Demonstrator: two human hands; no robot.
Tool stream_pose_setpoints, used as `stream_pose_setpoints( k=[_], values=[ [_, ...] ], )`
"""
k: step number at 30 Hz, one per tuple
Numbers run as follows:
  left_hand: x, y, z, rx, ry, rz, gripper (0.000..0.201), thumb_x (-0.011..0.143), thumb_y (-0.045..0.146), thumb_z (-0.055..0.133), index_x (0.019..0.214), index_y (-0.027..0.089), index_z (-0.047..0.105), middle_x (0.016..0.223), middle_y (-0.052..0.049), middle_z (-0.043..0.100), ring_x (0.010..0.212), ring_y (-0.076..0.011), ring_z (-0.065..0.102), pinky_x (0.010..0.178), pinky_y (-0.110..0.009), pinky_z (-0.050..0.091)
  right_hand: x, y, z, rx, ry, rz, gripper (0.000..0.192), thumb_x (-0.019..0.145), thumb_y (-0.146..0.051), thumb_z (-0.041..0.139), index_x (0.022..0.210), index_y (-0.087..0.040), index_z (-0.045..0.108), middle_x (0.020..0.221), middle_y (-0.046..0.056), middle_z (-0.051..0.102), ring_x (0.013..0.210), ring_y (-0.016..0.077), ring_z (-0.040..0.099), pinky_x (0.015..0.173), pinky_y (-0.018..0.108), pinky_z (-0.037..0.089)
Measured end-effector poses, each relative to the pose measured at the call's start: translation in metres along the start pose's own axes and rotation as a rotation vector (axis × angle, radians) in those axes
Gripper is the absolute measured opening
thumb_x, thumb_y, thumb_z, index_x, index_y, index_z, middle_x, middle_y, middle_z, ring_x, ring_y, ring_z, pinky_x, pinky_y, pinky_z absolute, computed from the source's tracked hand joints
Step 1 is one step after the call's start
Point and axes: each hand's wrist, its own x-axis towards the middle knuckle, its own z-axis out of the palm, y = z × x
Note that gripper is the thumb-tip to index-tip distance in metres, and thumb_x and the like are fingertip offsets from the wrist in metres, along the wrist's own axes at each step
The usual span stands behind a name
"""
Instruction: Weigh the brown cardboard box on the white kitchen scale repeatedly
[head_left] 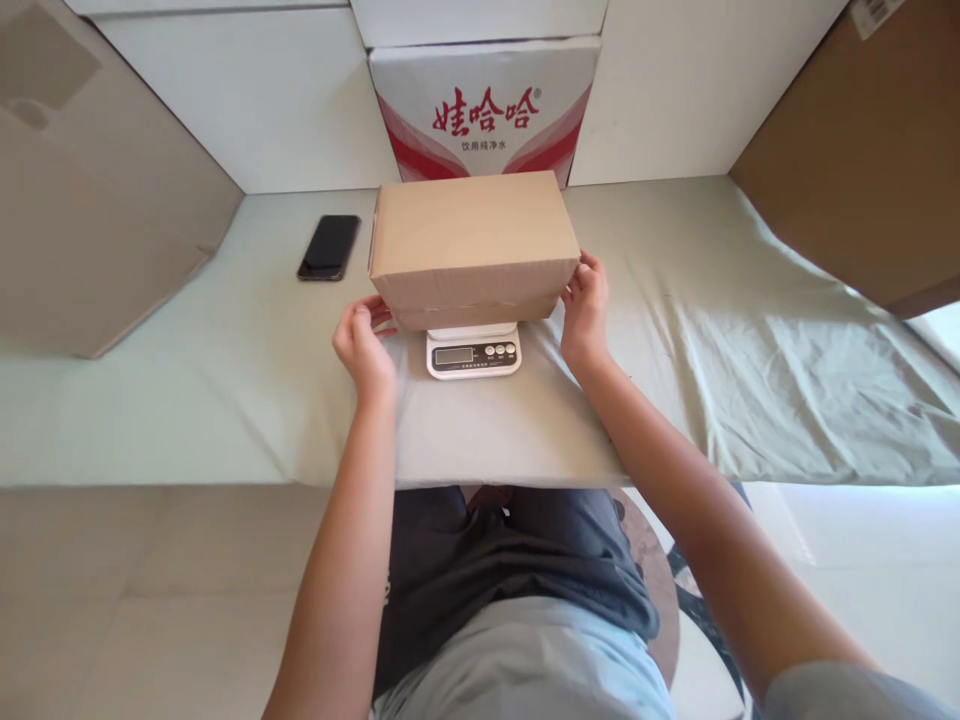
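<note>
A brown cardboard box (pixel 472 225) sits on, or just over, a white digital kitchen scale (pixel 474 371); the scale's platform is mostly hidden under it. The scale's display and its buttons face me, and no digits can be made out on the display. At the box's lower left corner is my left hand (pixel 365 345), its fingers bent against the side and partly tucked beneath. My right hand (pixel 586 310) grips the opposite side near the front right corner, some fingertips hidden behind the cardboard. Between them, both hands steady the box.
A black phone (pixel 330 247) lies left of the box on the pale green cloth (pixel 225 400). Behind stands a white and red printed carton (pixel 487 110). Large brown cartons rise at the left (pixel 97 190) and right (pixel 862 160). The table's front edge runs close to my lap.
</note>
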Motion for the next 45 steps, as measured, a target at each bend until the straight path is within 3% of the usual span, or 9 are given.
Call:
stream_pose_setpoints(
  k=[7, 13, 21, 29, 34, 37, 40, 43, 45],
  values=[
    [-0.007, 0.004, -0.002, -0.054, -0.085, 0.105, 0.047, 0.095, 0.053, 0.053, 0.123, 0.02, 0.074, 0.132, -0.012, 0.077, 0.13, -0.0288, 0.071, 0.115, -0.045, 0.054, 0.001, -0.006, -0.003, -0.016, -0.023, -0.009, 0.041, 0.093, -0.06, 0.053, 0.123, -0.032, 0.059, 0.135, 0.004, 0.072, 0.139, 0.0248, 0.065, 0.124, 0.052, 0.049],
    [-0.01, 0.009, 0.001, -0.104, -0.156, 0.081, 0.055, 0.092, 0.056, 0.057, 0.128, 0.016, 0.071, 0.139, -0.018, 0.074, 0.136, -0.033, 0.069, 0.12, -0.049, 0.051, -0.009, -0.009, 0.003, -0.025, -0.109, -0.019, 0.047, 0.093, -0.068, 0.055, 0.122, -0.031, 0.061, 0.133, 0.003, 0.071, 0.14, 0.0275, 0.064, 0.12, 0.05, 0.053],
    [-0.011, 0.003, 0.001, -0.075, -0.204, 0.032, 0.065, 0.092, 0.072, 0.056, 0.127, 0.02, 0.072, 0.134, -0.015, 0.074, 0.137, -0.0313, 0.067, 0.12, -0.047, 0.052, -0.017, -0.016, 0.008, -0.053, -0.167, -0.036, 0.048, 0.097, -0.071, 0.048, 0.116, -0.032, 0.068, 0.129, 0.001, 0.075, 0.14, 0.0286, 0.065, 0.12, 0.051, 0.057],
    [-0.026, 0.014, 0.003, -0.023, -0.198, 0.019, 0.063, 0.094, 0.076, 0.057, 0.108, 0.017, 0.074, 0.118, -0.016, 0.078, 0.131, -0.033, 0.07, 0.121, -0.054, 0.051, -0.027, -0.016, 0.018, -0.103, -0.195, -0.133, 0.061, 0.096, -0.081, 0.042, 0.124, -0.034, 0.068, 0.135, 0.002, 0.071, 0.157, 0.0298, 0.05, 0.132, 0.053, 0.048],
    [0.011, 0.027, 0.008, -0.094, -0.351, 0.009, 0.062, 0.101, 0.075, 0.049, 0.121, 0.021, 0.073, 0.146, -0.013, 0.07, 0.151, -0.0323, 0.058, 0.13, -0.053, 0.042, -0.001, -0.031, 0.035, -0.212, -0.257, -0.284, 0.066, 0.093, -0.085, 0.035, 0.125, -0.037, 0.066, 0.134, 0.001, 0.068, 0.161, 0.0291, 0.047, 0.137, 0.048, 0.043],
    [0.053, 0.024, 0.031, -0.081, -0.402, -0.014, 0.064, 0.115, 0.056, 0.022, 0.131, 0.011, 0.065, 0.159, -0.014, 0.061, 0.154, -0.0278, 0.053, 0.13, -0.048, 0.038, 0.024, -0.033, 0.052, -0.219, -0.278, -0.417, 0.06, 0.096, -0.082, 0.035, 0.132, -0.041, 0.061, 0.14, -0.003, 0.066, 0.167, 0.0224, 0.038, 0.141, 0.042, 0.036],
    [0.086, 0.01, 0.062, -0.026, -0.373, -0.044, 0.068, 0.115, 0.037, 0.001, 0.128, 0.011, 0.062, 0.151, -0.009, 0.066, 0.154, -0.019, 0.053, 0.122, -0.034, 0.042, 0.051, -0.011, 0.064, -0.124, -0.258, -0.465, 0.06, 0.088, -0.086, 0.055, 0.136, -0.05, 0.053, 0.148, -0.01, 0.064, 0.17, 0.0164, 0.026, 0.143, 0.036, 0.03],
    [0.098, -0.012, 0.083, -0.114, -0.261, -0.112, 0.058, 0.116, 0.038, 0.013, 0.117, 0.012, 0.065, 0.143, -0.01, 0.072, 0.148, -0.0183, 0.059, 0.118, -0.028, 0.046, 0.071, 0.02, 0.066, -0.052, -0.251, -0.404, 0.076, 0.078, -0.094, 0.058, 0.138, -0.049, 0.046, 0.154, -0.014, 0.062, 0.16, 0.0127, 0.039, 0.139, 0.031, 0.032],
    [0.098, -0.026, 0.087, -0.169, -0.235, -0.152, 0.047, 0.114, 0.047, 0.032, 0.114, 0.015, 0.067, 0.145, -0.012, 0.072, 0.143, -0.0201, 0.064, 0.116, -0.028, 0.05, 0.077, 0.035, 0.065, -0.052, -0.279, -0.339, 0.07, 0.083, -0.089, 0.058, 0.137, -0.047, 0.047, 0.156, -0.015, 0.061, 0.157, 0.0115, 0.042, 0.139, 0.031, 0.032]
  ],
)
